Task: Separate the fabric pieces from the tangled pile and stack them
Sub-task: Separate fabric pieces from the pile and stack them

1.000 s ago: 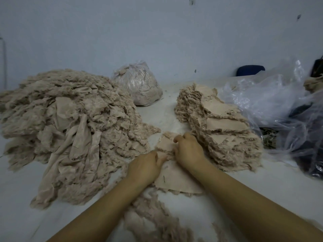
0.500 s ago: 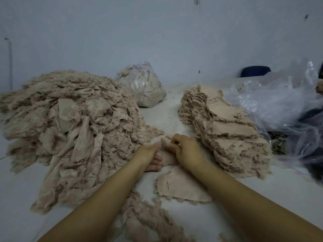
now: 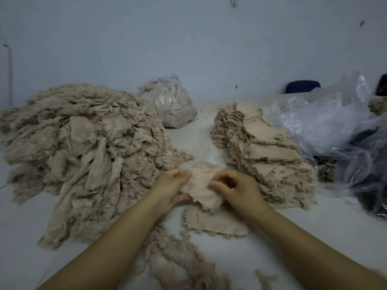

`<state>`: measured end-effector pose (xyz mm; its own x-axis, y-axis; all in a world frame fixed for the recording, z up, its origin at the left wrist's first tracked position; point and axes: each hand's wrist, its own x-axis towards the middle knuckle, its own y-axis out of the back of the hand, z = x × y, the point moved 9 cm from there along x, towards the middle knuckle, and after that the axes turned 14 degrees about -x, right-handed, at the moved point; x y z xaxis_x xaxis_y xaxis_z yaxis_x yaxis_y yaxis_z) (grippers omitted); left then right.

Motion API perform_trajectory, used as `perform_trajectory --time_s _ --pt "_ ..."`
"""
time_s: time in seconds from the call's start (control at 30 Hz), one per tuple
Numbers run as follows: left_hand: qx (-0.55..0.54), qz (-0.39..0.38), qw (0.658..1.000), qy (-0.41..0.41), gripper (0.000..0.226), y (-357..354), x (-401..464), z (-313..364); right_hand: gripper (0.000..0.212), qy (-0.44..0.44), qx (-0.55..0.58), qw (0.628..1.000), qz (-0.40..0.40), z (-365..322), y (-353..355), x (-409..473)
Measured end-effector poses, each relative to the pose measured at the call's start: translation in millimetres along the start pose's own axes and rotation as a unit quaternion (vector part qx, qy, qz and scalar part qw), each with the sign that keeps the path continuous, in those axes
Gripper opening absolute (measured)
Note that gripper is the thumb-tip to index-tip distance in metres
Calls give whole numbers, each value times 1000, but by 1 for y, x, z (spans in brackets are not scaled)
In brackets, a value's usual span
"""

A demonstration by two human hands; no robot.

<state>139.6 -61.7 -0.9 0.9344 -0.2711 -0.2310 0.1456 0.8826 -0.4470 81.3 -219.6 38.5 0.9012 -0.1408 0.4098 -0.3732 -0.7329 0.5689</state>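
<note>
Lifted off the tabletop (image 3: 219,135) since half a second ago: a fabric piece (image 3: 201,185), then flat under both hands, now raised between them. Camera view also tipped a little, so everything sits slightly shifted in frame.

Largest first. Tangled pile (image 3: 83,147) on the left, a broad heap of frayed beige cloth, spilling toward the near edge. Sorted stack (image 3: 266,151) on the right, pieces fanned flat one over another, well apart from the pile. Clear plastic sheeting (image 3: 326,120) further right, crumpled, over dark things. Tied bag (image 3: 169,101) of scraps at the back, between pile and stack. Loose fluff (image 3: 178,260) trailing along the near edge. One flat piece (image 3: 215,222) lying just below the hands, a short dark mark on it.

Left hand (image 3: 170,189) curled round the left edge of the raised piece, thumb on top. Right hand (image 3: 236,187) pinching its right side, fingers bent inward, knuckles up. Whether one layer or two clinging together cannot be told; blur softens the cloth.

Likely meaning for the task: one more piece pulled free and being peeled or checked, ready either for the flat piece below or the stack alongside. Most of the pile untouched, so far from done. Frayed edges likely to snag neighbours, so a slow parting seems wise.
</note>
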Motion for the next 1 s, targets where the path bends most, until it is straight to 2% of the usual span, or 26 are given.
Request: perform_trajectory --time_s 0.07,0.13,0.3,0.4,0.53,0.6,0.7,0.73,0.8,0.87,0.9,1.0 --pt "75 5 997 -14 6 0 -6 2 22 -25 -10 1000 -13 7 3 -5" --pt "117 -9 993 -3 14 0 -12 0 27 -53 -14 998 -36 14 7 -8" --pt "213 -46 975 40 29 0 -24 -9 23 -133 31 981 -140 28 -2 -19" --pt "235 -59 969 39 19 -3 -26 -11 22 -127 -15 978 -165 28 -5 -23" --pt "347 -89 933 -15 15 -5 -25 -8 20 -123 -44 975 -177 30 -5 -25" --pt "380 -95 920 -19 18 -1 -21 -8 20 -118 -54 972 -194 29 -7 -26" --pt "477 -111 872 -23 25 3 -16 -9 15 -103 -78 961 -246 25 -11 -27" --pt "484 -114 867 -22 25 5 -15 -9 11 -99 -90 960 -245 25 -11 -24" --pt "452 -118 884 -16 23 6 -14 -11 4 -84 -129 970 -186 22 -4 -10" --pt "387 -102 916 -13 17 8 -11 -11 2 -51 -202 972 -112 13 -2 9" --pt "356 -85 930 -17 11 9 -8 -9 9 -31 -239 965 -99 9 -7 18" --pt "297 -35 954 -20 7 13 1 -6 29 5 -327 933 -151 12 -42 35"
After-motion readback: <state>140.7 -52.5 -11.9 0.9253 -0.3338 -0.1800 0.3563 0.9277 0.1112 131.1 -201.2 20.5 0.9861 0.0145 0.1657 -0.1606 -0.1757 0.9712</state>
